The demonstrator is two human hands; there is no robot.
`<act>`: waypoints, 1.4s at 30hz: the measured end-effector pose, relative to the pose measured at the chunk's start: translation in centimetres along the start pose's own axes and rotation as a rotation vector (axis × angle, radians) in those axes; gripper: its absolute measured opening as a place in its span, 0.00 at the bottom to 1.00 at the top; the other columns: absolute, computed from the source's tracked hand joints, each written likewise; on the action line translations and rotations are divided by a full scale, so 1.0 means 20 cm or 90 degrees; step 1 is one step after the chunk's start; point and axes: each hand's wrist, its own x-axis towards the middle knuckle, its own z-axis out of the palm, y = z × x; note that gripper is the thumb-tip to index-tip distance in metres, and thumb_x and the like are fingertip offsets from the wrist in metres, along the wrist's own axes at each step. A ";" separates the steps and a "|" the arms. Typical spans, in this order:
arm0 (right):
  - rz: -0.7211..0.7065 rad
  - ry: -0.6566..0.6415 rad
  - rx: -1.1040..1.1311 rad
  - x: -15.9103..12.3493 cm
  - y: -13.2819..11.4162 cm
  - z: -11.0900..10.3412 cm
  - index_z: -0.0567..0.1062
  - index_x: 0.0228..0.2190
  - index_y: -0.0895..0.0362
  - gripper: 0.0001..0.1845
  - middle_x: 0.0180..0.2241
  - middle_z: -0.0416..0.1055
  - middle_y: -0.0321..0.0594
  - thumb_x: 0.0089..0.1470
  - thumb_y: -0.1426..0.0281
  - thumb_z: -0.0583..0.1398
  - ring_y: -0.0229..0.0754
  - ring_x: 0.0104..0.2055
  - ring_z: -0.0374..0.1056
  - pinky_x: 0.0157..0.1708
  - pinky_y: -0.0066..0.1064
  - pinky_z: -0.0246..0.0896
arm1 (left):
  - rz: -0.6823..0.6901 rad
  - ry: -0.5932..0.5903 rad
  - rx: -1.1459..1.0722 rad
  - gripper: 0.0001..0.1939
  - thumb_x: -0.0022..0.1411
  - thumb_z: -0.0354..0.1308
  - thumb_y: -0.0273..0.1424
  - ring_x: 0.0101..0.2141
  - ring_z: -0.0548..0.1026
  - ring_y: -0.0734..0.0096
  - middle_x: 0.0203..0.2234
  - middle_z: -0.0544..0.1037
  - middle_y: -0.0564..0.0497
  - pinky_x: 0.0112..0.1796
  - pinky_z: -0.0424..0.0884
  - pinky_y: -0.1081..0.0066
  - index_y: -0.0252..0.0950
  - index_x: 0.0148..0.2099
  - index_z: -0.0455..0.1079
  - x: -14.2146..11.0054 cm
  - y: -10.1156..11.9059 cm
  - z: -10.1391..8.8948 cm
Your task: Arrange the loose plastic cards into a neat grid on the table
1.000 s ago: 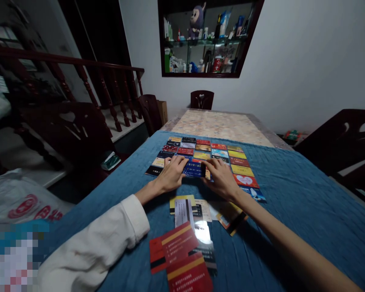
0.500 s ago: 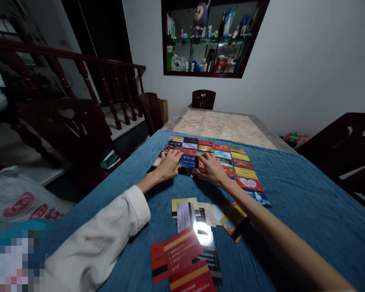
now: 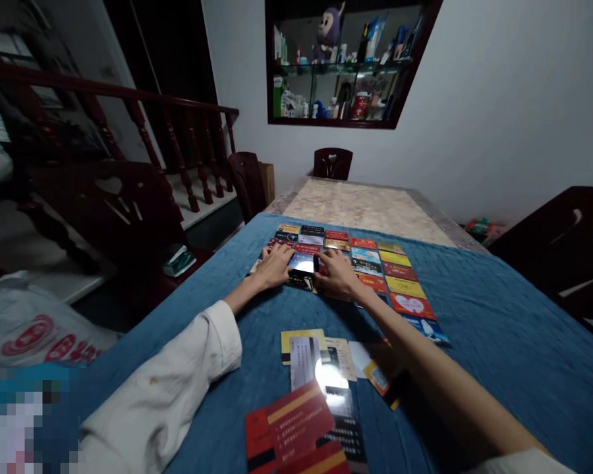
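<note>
A blue card (image 3: 302, 261) with a bright glare on it lies between my two hands, over the near-left part of several rows of cards. My left hand (image 3: 274, 266) grips its left edge with bent fingers. On the opposite edge, the curled fingers of my right hand (image 3: 335, 271) pinch it. Just below it shows a black card (image 3: 301, 281). To the right the rows continue with a yellow card (image 3: 404, 286) and a red card with a pale heart (image 3: 411, 305). Closer to me are loose overlapping cards, among them a red card (image 3: 301, 418) and a grey card (image 3: 302, 363).
A blue cloth (image 3: 202, 280) covers the near part of the table, and a patterned cover (image 3: 356, 201) shows beyond it. Dark wooden chairs stand around it, one chair (image 3: 332, 163) at the far end. A white plastic bag (image 3: 34, 322) is at the left.
The blue card between my hands has tilted and now catches the light. My hands stay at its two sides. The view has shifted slightly, and the near loose cards appear lower.
</note>
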 end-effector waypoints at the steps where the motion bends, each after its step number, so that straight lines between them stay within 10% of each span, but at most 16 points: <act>1: 0.005 -0.003 -0.001 0.01 0.00 0.01 0.69 0.57 0.55 0.26 0.54 0.67 0.53 0.58 0.62 0.57 0.56 0.55 0.58 0.47 0.44 0.57 | -0.002 -0.007 -0.001 0.18 0.61 0.56 0.23 0.55 0.64 0.52 0.54 0.71 0.41 0.53 0.59 0.49 0.35 0.54 0.67 0.01 0.00 0.00; 42: 0.031 -0.031 -0.024 0.03 0.00 0.01 0.75 0.53 0.48 0.21 0.53 0.71 0.47 0.60 0.60 0.56 0.59 0.56 0.56 0.45 0.44 0.54 | 0.012 -0.021 0.026 0.13 0.66 0.52 0.27 0.54 0.65 0.51 0.50 0.74 0.43 0.51 0.57 0.47 0.39 0.50 0.73 0.08 -0.08 0.12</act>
